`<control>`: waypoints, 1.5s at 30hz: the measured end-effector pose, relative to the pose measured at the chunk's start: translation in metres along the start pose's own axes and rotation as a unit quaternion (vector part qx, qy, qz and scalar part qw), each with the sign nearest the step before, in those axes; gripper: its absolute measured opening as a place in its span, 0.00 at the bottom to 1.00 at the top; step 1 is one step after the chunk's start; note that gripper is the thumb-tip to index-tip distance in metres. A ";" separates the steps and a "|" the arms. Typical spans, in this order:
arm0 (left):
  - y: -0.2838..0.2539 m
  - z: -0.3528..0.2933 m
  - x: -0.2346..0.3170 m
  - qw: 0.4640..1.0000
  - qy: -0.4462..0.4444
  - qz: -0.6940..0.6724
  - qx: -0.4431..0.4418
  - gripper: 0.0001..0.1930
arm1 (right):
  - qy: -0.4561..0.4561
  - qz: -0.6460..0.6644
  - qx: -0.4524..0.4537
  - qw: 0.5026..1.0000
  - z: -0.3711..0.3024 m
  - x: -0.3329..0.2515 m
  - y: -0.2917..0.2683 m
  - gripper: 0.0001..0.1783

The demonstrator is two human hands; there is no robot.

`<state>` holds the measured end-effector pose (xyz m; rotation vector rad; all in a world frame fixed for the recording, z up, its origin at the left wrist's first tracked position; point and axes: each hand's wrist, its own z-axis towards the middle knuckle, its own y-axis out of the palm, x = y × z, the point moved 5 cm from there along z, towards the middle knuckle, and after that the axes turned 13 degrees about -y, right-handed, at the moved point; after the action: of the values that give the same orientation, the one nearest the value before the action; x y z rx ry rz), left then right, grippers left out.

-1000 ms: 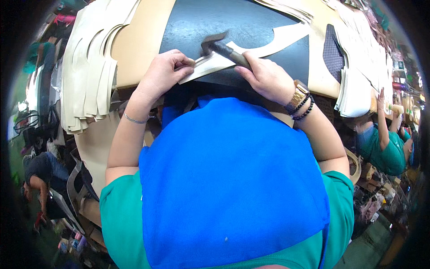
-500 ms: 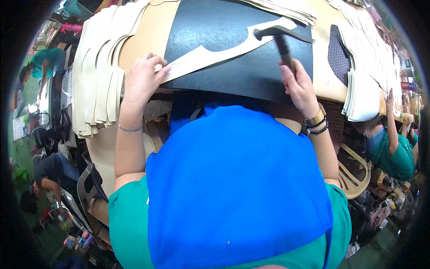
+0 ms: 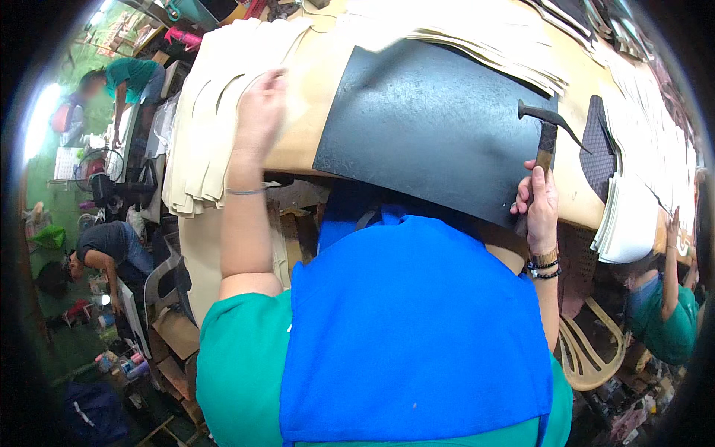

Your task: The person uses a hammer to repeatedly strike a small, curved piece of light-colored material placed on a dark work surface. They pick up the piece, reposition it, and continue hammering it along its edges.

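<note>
My right hand (image 3: 542, 205) is closed around the handle of a hammer (image 3: 547, 141). The hammer's dark head, with a flat round face and a curved pointed end, stands over the right edge of the black board (image 3: 439, 119). My left hand (image 3: 262, 112) is raised beside the left stack of cream cut pieces (image 3: 212, 97). Motion smears its fingers, so what they hold, if anything, cannot be made out. A pale blurred strip crosses the board's far left corner.
More cream sheets (image 3: 499, 56) lie beyond the board, and another stack (image 3: 625, 201) is on the right beside a dark textured piece (image 3: 596, 153). A beige plastic chair (image 3: 592, 350) stands at lower right. Other people work at both sides.
The cream piece no longer lies across the board. My left hand has lifted away from the board toward the left stack. My right hand with the hammer has moved toward the board's right edge.
</note>
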<state>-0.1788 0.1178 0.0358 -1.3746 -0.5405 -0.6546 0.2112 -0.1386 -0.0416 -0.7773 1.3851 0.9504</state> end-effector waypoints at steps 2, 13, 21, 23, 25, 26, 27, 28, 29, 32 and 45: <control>-0.041 0.026 -0.061 0.997 -0.061 0.010 0.044 0.18 | 0.001 0.015 -0.009 1.000 0.001 0.002 0.001 0.19; 0.064 0.083 0.014 0.971 0.120 0.203 -0.026 0.23 | 0.021 0.055 0.016 0.998 0.000 0.003 0.000 0.17; 0.262 0.076 0.151 0.893 0.400 0.207 -0.023 0.25 | 0.006 0.057 0.034 0.998 0.004 0.003 -0.002 0.18; 0.283 0.080 0.161 0.881 0.419 0.215 -0.053 0.24 | 0.010 0.060 0.032 0.998 0.002 0.004 -0.001 0.17; 0.286 0.094 0.165 0.875 0.422 0.198 -0.129 0.23 | 0.009 0.069 0.032 0.997 0.004 0.004 -0.001 0.18; 0.286 0.099 0.167 0.878 0.415 0.202 -0.128 0.21 | 0.008 0.074 0.033 0.997 0.004 0.004 0.000 0.20; 0.284 0.103 0.168 0.877 0.411 0.218 -0.119 0.21 | 0.008 0.080 0.031 0.996 0.005 0.004 0.001 0.22; 0.276 0.099 0.185 0.874 0.412 0.230 -0.116 0.21 | 0.010 0.076 0.037 0.996 0.003 0.005 -0.002 0.22; 0.268 0.093 0.194 0.871 0.412 0.244 -0.113 0.20 | 0.008 0.072 0.044 0.996 0.001 0.006 -0.004 0.21; 0.241 0.043 0.198 0.824 0.433 0.336 -0.143 0.21 | 0.003 0.077 0.057 0.995 -0.001 0.006 -0.008 0.21; 0.214 0.043 0.144 0.902 0.376 0.144 -0.156 0.21 | -0.238 -0.358 -0.015 0.903 0.057 -0.045 0.021 0.20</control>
<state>0.0751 0.1602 -0.0105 -1.3281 0.3968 -0.9805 0.2197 -0.0825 0.0085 -0.9110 0.5739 0.5173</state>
